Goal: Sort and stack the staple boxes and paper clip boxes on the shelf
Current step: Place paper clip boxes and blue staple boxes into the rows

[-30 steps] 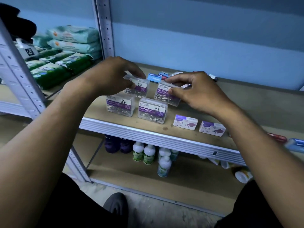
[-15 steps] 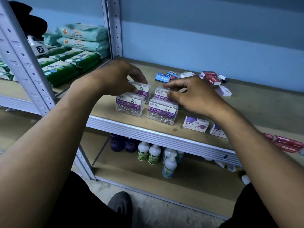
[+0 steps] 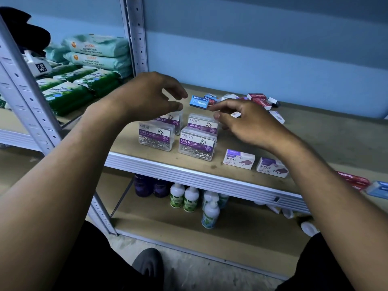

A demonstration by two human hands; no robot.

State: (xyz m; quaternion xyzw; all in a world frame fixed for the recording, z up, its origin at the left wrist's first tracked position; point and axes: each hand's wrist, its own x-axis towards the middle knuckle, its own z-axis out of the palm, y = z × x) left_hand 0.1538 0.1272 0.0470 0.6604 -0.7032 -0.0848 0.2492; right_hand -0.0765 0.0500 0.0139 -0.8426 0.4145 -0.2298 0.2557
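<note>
Head view: four clear paper clip boxes are being shown grouped in a two-by-two block near the front edge of the shelf [image 3: 189, 164], the front-left box [image 3: 156, 138] and front-right box [image 3: 197, 145] fully visible, the rear-left box [image 3: 172, 120] partly hidden by the left hand [image 3: 147, 97], and the rear-right box [image 3: 201, 122] just below the right hand [image 3: 245, 122]. Both hands are being held above the rear boxes with fingers loosely curved; the grip of each is released and nothing is being carried. Two purple-and-white staple boxes [image 3: 239, 159] are lying just beside the block to the right, while a blue staple box [image 3: 199, 101] and several red staple boxes [image 3: 259, 99] are lying scattered farther back. The step in hand is judged to be squaring the paper clip block before stacking. It is being done well if each box is being pressed flush against its neighbours, labels facing forward, and if lids are being checked level, since the smooth plastic is likely to slide when a second layer is being set on top.
</note>
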